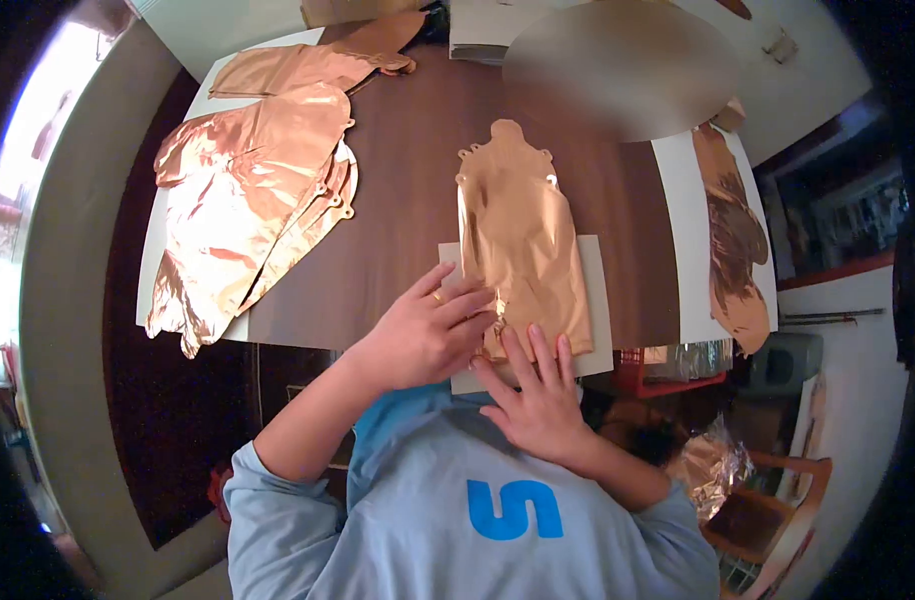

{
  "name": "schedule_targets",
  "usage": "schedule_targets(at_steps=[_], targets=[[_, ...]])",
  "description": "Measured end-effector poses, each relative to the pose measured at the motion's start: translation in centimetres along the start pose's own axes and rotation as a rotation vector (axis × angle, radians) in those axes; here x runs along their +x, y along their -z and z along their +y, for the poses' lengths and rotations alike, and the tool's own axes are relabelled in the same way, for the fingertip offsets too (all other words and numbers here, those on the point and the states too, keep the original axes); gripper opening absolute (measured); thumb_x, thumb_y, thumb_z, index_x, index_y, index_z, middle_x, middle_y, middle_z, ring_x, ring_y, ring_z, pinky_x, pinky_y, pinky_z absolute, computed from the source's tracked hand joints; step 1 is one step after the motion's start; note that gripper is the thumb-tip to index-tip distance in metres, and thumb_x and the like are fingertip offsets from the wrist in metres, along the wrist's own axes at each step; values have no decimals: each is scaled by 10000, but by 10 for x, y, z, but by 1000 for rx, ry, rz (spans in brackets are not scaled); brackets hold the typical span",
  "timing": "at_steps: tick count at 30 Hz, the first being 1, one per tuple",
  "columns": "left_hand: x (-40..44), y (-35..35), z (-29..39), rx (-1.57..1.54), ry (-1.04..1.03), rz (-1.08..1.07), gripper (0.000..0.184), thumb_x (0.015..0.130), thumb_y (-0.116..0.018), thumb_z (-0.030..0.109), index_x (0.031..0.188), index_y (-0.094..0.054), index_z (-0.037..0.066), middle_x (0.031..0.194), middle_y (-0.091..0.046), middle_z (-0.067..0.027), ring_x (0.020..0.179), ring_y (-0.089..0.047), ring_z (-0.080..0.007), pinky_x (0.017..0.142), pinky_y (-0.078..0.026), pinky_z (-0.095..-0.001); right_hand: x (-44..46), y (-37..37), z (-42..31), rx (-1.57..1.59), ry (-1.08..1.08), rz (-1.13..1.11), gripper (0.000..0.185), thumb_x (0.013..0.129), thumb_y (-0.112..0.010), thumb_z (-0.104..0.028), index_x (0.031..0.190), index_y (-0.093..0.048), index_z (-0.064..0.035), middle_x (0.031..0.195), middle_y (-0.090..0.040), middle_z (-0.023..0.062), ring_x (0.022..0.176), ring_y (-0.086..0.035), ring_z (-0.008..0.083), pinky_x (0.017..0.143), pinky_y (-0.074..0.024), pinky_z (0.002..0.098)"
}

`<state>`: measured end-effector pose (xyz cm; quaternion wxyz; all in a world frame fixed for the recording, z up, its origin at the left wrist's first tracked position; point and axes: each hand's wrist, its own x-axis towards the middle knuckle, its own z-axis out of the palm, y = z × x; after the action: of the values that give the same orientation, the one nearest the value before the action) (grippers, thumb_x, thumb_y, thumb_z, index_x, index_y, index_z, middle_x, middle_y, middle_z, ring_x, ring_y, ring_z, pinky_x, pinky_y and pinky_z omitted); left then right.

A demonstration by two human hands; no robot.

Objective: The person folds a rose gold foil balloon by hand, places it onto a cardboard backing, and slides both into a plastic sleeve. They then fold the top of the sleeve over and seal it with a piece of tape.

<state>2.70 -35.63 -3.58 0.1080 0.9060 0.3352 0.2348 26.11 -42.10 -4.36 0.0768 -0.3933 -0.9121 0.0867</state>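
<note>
1. Two bare hands are placed at the near end of a copper-coloured foil piece (523,225), which is laid lengthwise on the brown table (398,190), with its near part over a white board (600,290).
2. The left hand (428,330) is held above the foil's near left part with fingers bent inward; a ring (438,296) is worn on one finger. Whether foil is pinched there cannot be told.
3. The right hand (543,405) is opened wide, its fingers spread and rested on the foil's near edge; nothing is clasped.
4. Several larger foil pieces (248,180) are overlapped at the table's left side, partly over a white strip.
5. Another foil strip (730,230) is laid along the right side, over white material (684,260).
6. Below the table's right side, a red basket (678,386) and a wooden chair (813,500) can be seen.
</note>
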Motion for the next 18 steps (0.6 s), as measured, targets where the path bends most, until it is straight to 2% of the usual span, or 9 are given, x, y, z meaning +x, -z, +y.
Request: schedule_targets(at_steps=[4, 7, 10, 11, 14, 17, 18], targets=[[-8, -2, -7, 12, 67, 105, 376, 772, -748, 201, 1121, -688, 73, 1248, -624, -110, 1223, -578, -302, 1089, -382, -555, 0, 0, 2, 2, 1, -14, 722, 800, -739, -422, 1453, -481, -254, 1583, -266, 178, 1446, -221, 449, 1115, -179, 699], [-5, 1, -10, 32, 76, 99, 339, 776, -747, 192, 1088, -698, 69, 1206, -640, -107, 1235, -567, -300, 1088, -380, -552, 0, 0, 2, 12, 0, -18, 719, 790, -750, -419, 1444, -492, -264, 1583, -261, 172, 1444, -216, 457, 1102, -177, 718], [13, 10, -3, 121, 109, 82, 310, 773, -751, 180, 1057, -705, 63, 1183, -647, -114, 1248, -552, -297, 1080, -382, -545, 2, 4, 0, -6, -23, -8, 727, 726, -797, -404, 1394, -545, -261, 1552, -301, 181, 1441, -219, 472, 1106, -166, 710], [25, 12, -1, 124, 61, 58, 340, 825, -692, 238, 1109, -693, 53, 1215, -632, -119, 1251, -540, -326, 1113, -346, -518, 0, 3, 0, -14, -17, 3, 725, 727, -794, -410, 1393, -546, -265, 1543, -307, 178, 1439, -211, 475, 1103, -163, 715], [60, -12, 12, -44, -184, 4, 416, 889, -620, 353, 1177, -672, 57, 1259, -612, -137, 1287, -510, -327, 1124, -326, -523, -10, -17, 5, -18, -11, 27, 719, 730, -786, -426, 1391, -547, -277, 1519, -323, 168, 1433, -188, 484, 1091, -156, 731], [87, -42, 8, -132, -309, -287, 577, 972, -464, 488, 1393, -532, 99, 1478, -463, -166, 1425, -368, -340, 1183, -230, -538, -15, -29, 4, -6, -42, 27, 724, 731, -781, -435, 1396, -540, -288, 1513, -320, 165, 1426, -173, 484, 1071, -152, 754], [92, -47, 1, -126, -322, -263, 588, 969, -463, 496, 1390, -535, 92, 1488, -448, -172, 1426, -363, -341, 1181, -237, -530, -9, -18, 0, -18, -42, 26, 732, 730, -781, -438, 1402, -532, -291, 1519, -313, 167, 1424, -171, 480, 1063, -151, 761]])
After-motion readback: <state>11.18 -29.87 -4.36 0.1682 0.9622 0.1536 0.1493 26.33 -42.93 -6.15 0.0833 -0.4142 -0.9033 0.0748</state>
